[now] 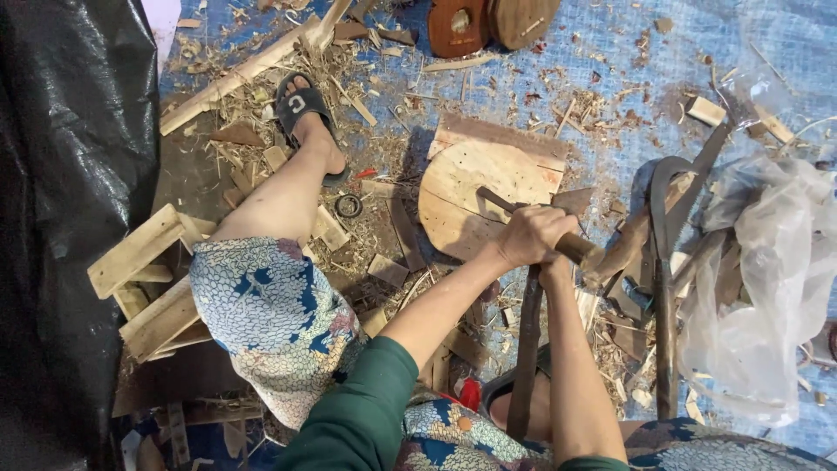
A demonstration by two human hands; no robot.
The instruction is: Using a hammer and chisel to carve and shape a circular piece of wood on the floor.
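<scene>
My left hand (530, 235) is closed around the pale wooden handle of a tool (581, 250), whose dark narrow blade (493, 201) sticks out to the upper left. Just beneath it my right hand (554, 270) is largely hidden and appears to grip the top of a long dark curved wooden strip (526, 349) that stands up between my knees. Both hands hover over the lower right edge of a pale rounded wooden board (484, 179) lying on the blue tarp.
My foot in a black sandal (301, 105) rests among wood chips. A low wooden stool (144, 262) is at the left beside black plastic sheeting (70, 174). Dark curved wooden pieces (663, 262) and a clear plastic bag (767, 262) lie at the right. Brown shaped wooden parts (488, 22) sit at the top.
</scene>
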